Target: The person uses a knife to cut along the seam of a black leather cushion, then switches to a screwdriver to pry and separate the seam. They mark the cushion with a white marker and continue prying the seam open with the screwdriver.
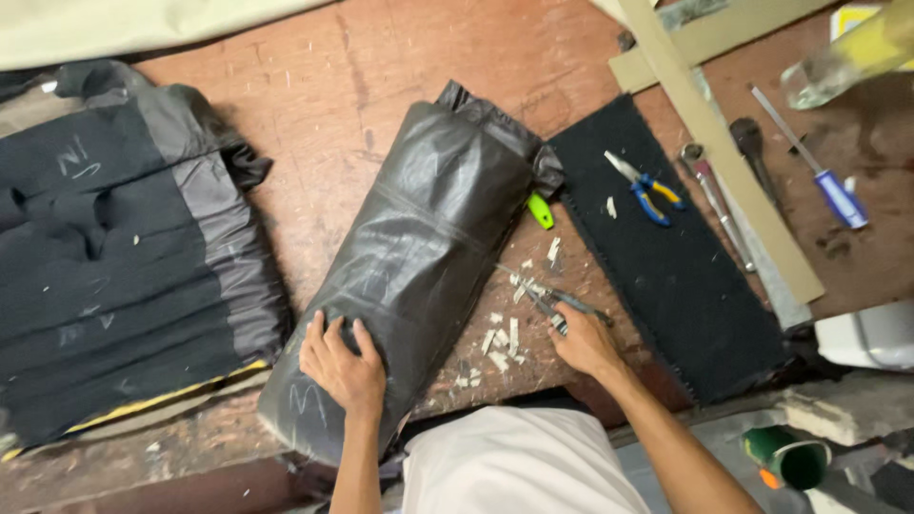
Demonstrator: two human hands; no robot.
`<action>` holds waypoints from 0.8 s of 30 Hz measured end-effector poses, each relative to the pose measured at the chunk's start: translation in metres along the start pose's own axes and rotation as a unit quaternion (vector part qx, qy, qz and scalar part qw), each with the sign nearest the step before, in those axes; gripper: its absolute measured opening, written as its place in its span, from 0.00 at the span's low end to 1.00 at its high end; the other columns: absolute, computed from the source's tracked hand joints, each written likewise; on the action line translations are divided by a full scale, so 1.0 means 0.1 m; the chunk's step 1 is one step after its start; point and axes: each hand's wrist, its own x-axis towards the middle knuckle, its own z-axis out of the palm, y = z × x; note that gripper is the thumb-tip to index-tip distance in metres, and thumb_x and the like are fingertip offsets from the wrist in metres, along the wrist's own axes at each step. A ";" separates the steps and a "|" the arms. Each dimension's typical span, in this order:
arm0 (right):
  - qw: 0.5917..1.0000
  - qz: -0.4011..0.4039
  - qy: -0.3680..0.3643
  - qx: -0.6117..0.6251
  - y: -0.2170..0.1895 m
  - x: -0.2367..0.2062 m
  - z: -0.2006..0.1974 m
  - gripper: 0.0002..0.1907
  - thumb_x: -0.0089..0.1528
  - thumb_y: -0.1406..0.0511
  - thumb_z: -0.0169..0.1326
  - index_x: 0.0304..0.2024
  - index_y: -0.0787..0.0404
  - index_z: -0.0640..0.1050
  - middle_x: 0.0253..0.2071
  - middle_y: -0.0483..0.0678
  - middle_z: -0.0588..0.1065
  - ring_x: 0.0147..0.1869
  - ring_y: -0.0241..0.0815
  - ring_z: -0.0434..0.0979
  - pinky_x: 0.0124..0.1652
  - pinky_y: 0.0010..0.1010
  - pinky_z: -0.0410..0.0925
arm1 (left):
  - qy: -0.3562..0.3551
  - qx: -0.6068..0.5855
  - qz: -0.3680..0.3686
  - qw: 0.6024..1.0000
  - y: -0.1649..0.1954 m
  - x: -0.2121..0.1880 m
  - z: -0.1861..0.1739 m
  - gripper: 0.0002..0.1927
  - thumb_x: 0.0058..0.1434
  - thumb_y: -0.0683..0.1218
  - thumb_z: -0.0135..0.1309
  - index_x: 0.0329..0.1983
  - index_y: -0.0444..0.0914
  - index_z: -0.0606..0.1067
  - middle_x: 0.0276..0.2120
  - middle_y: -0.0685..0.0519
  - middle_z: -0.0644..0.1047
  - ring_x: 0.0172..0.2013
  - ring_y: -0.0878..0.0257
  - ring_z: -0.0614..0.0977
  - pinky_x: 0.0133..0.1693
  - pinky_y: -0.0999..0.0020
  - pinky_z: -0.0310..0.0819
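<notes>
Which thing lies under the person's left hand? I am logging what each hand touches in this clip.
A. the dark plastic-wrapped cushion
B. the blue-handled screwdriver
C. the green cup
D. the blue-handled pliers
A: the left hand lies flat, fingers spread, on the near end of the dark plastic-wrapped cushion, while the right hand holds a small metal tool beside it.

The left hand (341, 366) lies palm down, fingers spread and pointing away from the body, its forearm running straight back toward the torso; the right hand (583, 341) is closed in a loose grip, wrist bent, its bare forearm angling down to the right.
</notes>
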 end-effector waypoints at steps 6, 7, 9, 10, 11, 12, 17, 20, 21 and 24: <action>1.000 -0.010 0.025 -0.002 -0.02 -0.03 -0.01 0.20 0.58 0.60 0.60 0.52 0.56 0.77 0.41 0.61 0.80 0.47 0.66 0.79 0.46 0.54 0.70 | -0.001 -0.005 -0.004 1.000 -0.01 -0.01 0.00 0.15 0.68 0.48 0.57 0.52 0.34 0.76 0.62 0.41 0.73 0.62 0.42 0.71 0.64 0.47 0.58; 1.000 -0.002 0.018 -0.005 -0.02 -0.03 -0.01 0.20 0.58 0.60 0.60 0.52 0.56 0.77 0.41 0.61 0.80 0.47 0.66 0.79 0.47 0.54 0.70 | -0.002 -0.008 -0.005 1.000 0.00 0.00 -0.02 0.15 0.68 0.48 0.57 0.52 0.34 0.76 0.62 0.41 0.73 0.62 0.42 0.71 0.64 0.47 0.58; 1.000 0.012 0.004 -0.011 -0.01 -0.02 -0.01 0.19 0.58 0.60 0.60 0.52 0.55 0.77 0.41 0.60 0.80 0.48 0.66 0.79 0.49 0.53 0.70 | -0.016 -0.015 -0.014 1.000 0.03 0.04 -0.06 0.16 0.67 0.49 0.57 0.52 0.33 0.76 0.63 0.40 0.72 0.63 0.41 0.70 0.64 0.47 0.58; 1.000 0.018 -0.001 -0.012 -0.01 -0.02 -0.01 0.19 0.58 0.60 0.60 0.52 0.55 0.77 0.41 0.60 0.80 0.48 0.65 0.79 0.49 0.53 0.70 | -0.027 -0.020 -0.022 0.999 0.05 0.06 -0.09 0.17 0.67 0.49 0.58 0.52 0.33 0.75 0.63 0.38 0.72 0.63 0.40 0.69 0.64 0.46 0.57; 1.000 0.024 -0.003 -0.012 -0.01 -0.02 0.00 0.20 0.59 0.59 0.60 0.52 0.54 0.77 0.42 0.60 0.81 0.49 0.65 0.79 0.49 0.53 0.70 | -0.038 -0.025 -0.028 0.999 0.09 0.10 -0.11 0.18 0.66 0.49 0.58 0.52 0.33 0.75 0.63 0.37 0.71 0.64 0.40 0.68 0.65 0.46 0.57; 0.999 0.030 -0.005 -0.013 -0.01 -0.02 0.00 0.20 0.59 0.59 0.60 0.53 0.54 0.77 0.42 0.59 0.81 0.49 0.65 0.79 0.49 0.53 0.70 | -0.042 -0.041 -0.005 0.998 0.14 0.15 -0.12 0.18 0.65 0.50 0.59 0.51 0.33 0.75 0.64 0.36 0.70 0.64 0.39 0.68 0.65 0.46 0.57; 0.998 0.064 0.014 -0.006 -0.03 -0.02 0.04 0.22 0.58 0.59 0.60 0.55 0.53 0.76 0.44 0.58 0.80 0.50 0.65 0.79 0.49 0.53 0.71 | -0.132 -0.117 0.088 0.980 0.65 0.44 -0.02 0.22 0.59 0.52 0.64 0.48 0.32 0.76 0.65 0.31 0.66 0.64 0.35 0.65 0.65 0.44 0.56; 0.993 0.117 -0.001 0.004 -0.04 -0.03 0.08 0.23 0.59 0.59 0.59 0.57 0.51 0.74 0.44 0.56 0.81 0.50 0.59 0.81 0.49 0.50 0.71 | -0.178 -0.104 0.145 0.968 1.06 0.70 0.17 0.32 0.57 0.56 0.65 0.56 0.32 0.72 0.69 0.29 0.59 0.68 0.33 0.61 0.66 0.39 0.52; 0.990 0.138 -0.007 0.010 -0.03 -0.03 0.10 0.24 0.59 0.59 0.59 0.58 0.51 0.73 0.43 0.54 0.82 0.50 0.57 0.82 0.49 0.49 0.71 | -0.195 -0.095 0.154 0.964 1.21 0.79 0.24 0.36 0.55 0.57 0.66 0.59 0.32 0.71 0.69 0.28 0.57 0.68 0.32 0.58 0.66 0.37 0.50; 0.992 0.108 0.053 0.025 0.00 -0.06 0.18 0.24 0.58 0.59 0.61 0.56 0.53 0.73 0.45 0.56 0.80 0.51 0.60 0.80 0.49 0.50 0.70 | -0.250 -0.045 0.179 0.951 1.62 1.00 0.44 0.48 0.49 0.62 0.67 0.68 0.36 0.63 0.71 0.27 0.51 0.69 0.28 0.53 0.64 0.30 0.47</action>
